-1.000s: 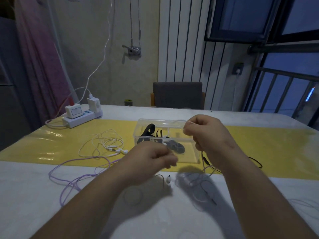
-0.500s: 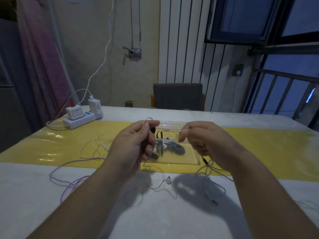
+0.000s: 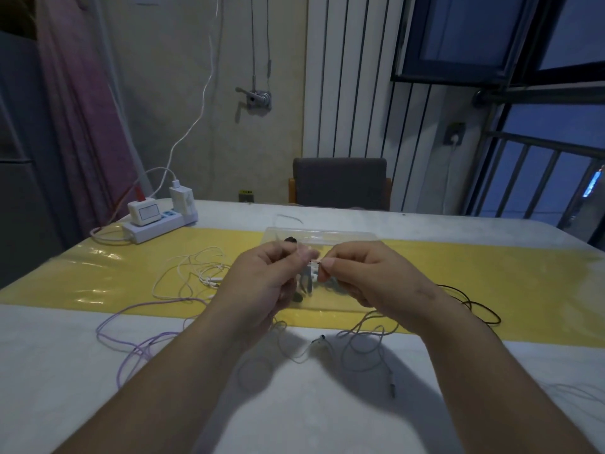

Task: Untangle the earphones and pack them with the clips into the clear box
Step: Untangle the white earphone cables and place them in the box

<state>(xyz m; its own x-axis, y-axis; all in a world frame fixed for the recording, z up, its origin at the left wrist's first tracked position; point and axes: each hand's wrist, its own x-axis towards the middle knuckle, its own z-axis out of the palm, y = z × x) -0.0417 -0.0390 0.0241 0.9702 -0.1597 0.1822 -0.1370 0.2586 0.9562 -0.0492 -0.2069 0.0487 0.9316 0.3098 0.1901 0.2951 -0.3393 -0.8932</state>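
At frame centre, the left hand and right hand pinch the thin pale earphone cable between fingertips, before the clear plastic box; its slack loops lie below. Untangling seems under way; next, the loops likely need gentle teasing apart.

Left hand and right hand pinch a white earphone before the clear box.

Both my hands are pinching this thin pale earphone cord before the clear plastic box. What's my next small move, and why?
Probably draw the left hand and right hand slowly apart, feeding out the thin pale earphone cord: they pinch it nearly together, while its slack lies looped on the white table.
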